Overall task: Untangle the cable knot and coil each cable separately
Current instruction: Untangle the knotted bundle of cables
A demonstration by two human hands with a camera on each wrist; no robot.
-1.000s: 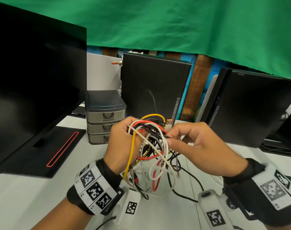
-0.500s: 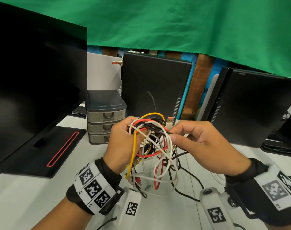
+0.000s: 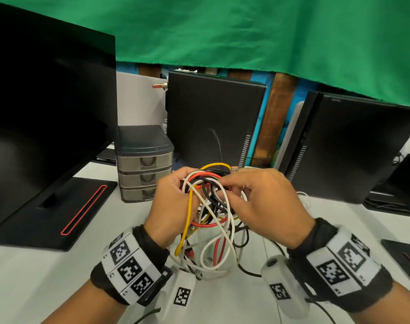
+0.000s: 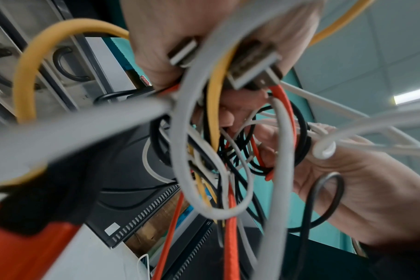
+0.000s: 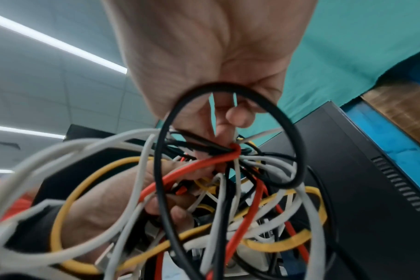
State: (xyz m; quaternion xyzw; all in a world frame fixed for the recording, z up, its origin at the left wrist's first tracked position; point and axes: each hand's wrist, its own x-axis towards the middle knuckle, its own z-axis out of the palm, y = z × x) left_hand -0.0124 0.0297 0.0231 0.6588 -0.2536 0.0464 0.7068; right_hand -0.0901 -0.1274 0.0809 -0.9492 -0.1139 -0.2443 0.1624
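Note:
A tangled knot of cables (image 3: 209, 206) in white, black, red and yellow hangs above the white table (image 3: 35, 272), its lower loops reaching down to the surface. My left hand (image 3: 173, 204) grips the left side of the knot (image 4: 228, 147), fingers curled round several strands and two USB plugs (image 4: 252, 66). My right hand (image 3: 253, 202) pinches strands at the knot's top right, where red and black cables (image 5: 233, 153) cross under its fingertips (image 5: 237, 117). A yellow cable (image 3: 190, 211) runs down over the left hand's palm side.
A large monitor (image 3: 42, 118) stands on the left on its base (image 3: 54, 218). A grey drawer unit (image 3: 144, 164) and two black computer cases (image 3: 213, 118) (image 3: 353, 148) stand behind the hands. A green cloth (image 3: 246, 29) hangs behind.
My right hand has shifted slightly left into the knot's top, with its fingers curled tighter on the strands. The left hand keeps its grip in about the same place.

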